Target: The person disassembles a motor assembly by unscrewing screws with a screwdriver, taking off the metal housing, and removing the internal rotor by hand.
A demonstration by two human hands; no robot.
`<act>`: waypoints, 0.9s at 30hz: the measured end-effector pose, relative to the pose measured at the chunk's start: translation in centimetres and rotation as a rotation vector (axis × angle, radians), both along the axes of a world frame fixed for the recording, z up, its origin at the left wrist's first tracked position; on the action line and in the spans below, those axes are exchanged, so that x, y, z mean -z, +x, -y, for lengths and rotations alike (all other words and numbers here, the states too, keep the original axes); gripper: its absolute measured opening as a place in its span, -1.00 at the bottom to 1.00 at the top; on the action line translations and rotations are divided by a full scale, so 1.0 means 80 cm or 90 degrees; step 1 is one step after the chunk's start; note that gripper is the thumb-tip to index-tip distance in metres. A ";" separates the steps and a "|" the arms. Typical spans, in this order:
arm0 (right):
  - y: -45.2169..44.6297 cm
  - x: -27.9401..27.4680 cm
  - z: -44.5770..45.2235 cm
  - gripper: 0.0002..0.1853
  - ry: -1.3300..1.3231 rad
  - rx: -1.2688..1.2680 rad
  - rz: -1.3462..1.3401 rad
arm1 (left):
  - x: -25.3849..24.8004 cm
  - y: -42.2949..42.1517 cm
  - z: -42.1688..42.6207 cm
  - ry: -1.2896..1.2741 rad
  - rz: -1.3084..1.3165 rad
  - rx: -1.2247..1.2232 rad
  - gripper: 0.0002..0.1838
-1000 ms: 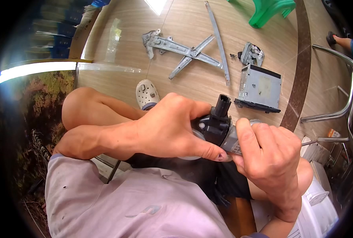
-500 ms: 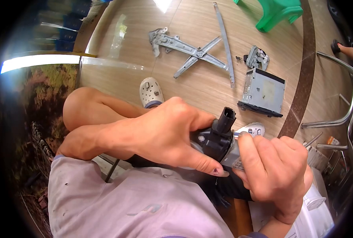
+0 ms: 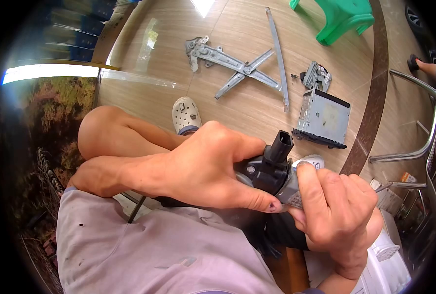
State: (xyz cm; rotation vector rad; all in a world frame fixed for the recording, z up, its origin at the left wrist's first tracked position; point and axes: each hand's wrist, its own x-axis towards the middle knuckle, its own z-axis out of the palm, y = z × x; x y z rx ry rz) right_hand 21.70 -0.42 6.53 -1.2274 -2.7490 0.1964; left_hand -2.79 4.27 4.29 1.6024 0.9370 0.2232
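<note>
A car part with a black plastic connector housing [image 3: 271,169] and a grey metal end [image 3: 292,190] is held above my lap. My left hand [image 3: 205,169] wraps it from the left, thumb along its near side. Closed fingers of my right hand [image 3: 338,210] grip the grey end, the index finger pressing on its upper edge. The connector's open socket points up and away from me. A thin metal rod [image 3: 383,187] shows beside the right fist; whether the hand holds it cannot be made out. Both palms hide much of the part.
On the tiled floor lie a scissor-type window regulator [image 3: 237,66], a long metal rail [image 3: 278,63], a small metal mechanism [image 3: 317,76] and a car stereo unit [image 3: 324,117]. A green plastic stool [image 3: 345,22], chrome chair legs [image 3: 419,147] and another person's foot [image 3: 414,62] are beyond.
Both hands keep their hold on the part, which has tilted very slightly. The right hand has shifted a little downward, and the whole view has moved slightly.
</note>
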 end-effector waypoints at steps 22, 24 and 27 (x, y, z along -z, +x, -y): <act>-0.002 -0.004 0.001 -0.50 0.015 0.002 -0.032 | -0.003 -0.002 0.006 -0.049 0.018 -0.012 -0.59; -0.004 -0.005 0.003 -0.50 0.015 0.013 -0.021 | -0.001 -0.004 0.006 -0.020 0.020 -0.012 -0.59; -0.004 -0.002 0.004 -0.50 0.014 0.006 -0.025 | -0.001 -0.006 0.004 0.009 0.031 -0.005 -0.58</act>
